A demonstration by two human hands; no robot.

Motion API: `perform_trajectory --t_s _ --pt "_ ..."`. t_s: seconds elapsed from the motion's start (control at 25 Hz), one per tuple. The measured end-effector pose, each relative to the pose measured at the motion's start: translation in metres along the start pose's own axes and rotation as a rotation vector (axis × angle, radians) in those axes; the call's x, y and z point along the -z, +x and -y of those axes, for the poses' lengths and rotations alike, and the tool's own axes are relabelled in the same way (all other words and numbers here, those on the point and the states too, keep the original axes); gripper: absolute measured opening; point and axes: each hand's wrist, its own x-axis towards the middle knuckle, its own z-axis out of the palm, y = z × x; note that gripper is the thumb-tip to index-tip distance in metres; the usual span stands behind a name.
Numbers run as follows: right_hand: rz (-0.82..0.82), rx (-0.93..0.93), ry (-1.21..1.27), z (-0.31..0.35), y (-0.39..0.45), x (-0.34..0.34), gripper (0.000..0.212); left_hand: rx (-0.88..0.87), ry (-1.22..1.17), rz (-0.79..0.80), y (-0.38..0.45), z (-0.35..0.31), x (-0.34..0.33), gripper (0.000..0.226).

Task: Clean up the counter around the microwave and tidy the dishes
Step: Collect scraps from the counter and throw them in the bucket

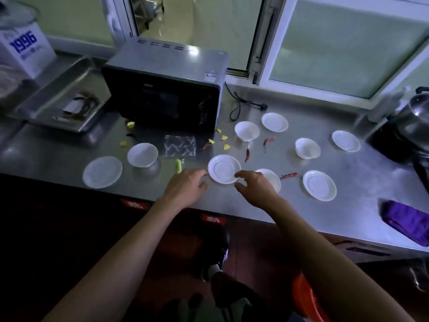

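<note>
Between both hands on the steel surface sits a white saucer, near the front edge, below the microwave. Left hand at saucer's left rim, fingers loosely curled, fingertips at or just beside the rim; contact unclear, nothing held. Right hand at saucer's right rim, thumb and forefinger spread apart in an open pinch, holding nothing, partly covering a white bowl behind it. Red chilies, yellow scraps, a green piece scattered near. More saucers and bowls spread left and right.
</note>
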Motion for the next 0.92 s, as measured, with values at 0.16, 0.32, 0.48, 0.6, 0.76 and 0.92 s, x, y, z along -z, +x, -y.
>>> perform_trajectory --t_s 0.16,0.32,0.48,0.6,0.76,0.92 --pt "0.099 0.015 0.032 0.001 0.045 -0.021 0.037 0.05 -0.006 0.029 0.026 0.028 -0.005 0.039" --pt "0.153 0.004 0.059 -0.007 0.1 -0.032 0.038 0.051 0.013 0.034 0.071 0.042 -0.008 0.04" --pt "0.2 -0.034 0.114 -0.024 0.143 -0.045 0.039 0.056 0.006 0.073 0.121 0.048 -0.018 0.038" --pt "0.208 -0.087 0.155 -0.04 0.171 -0.055 0.039 0.064 -0.004 0.074 0.149 0.053 -0.03 0.036" --pt "0.181 -0.159 0.237 -0.055 0.197 -0.055 0.039 0.07 0.001 0.073 0.177 0.056 -0.039 0.035" --pt "0.179 -0.19 0.23 -0.065 0.215 -0.057 0.037 0.038 -0.007 0.067 0.208 0.057 -0.046 0.03"
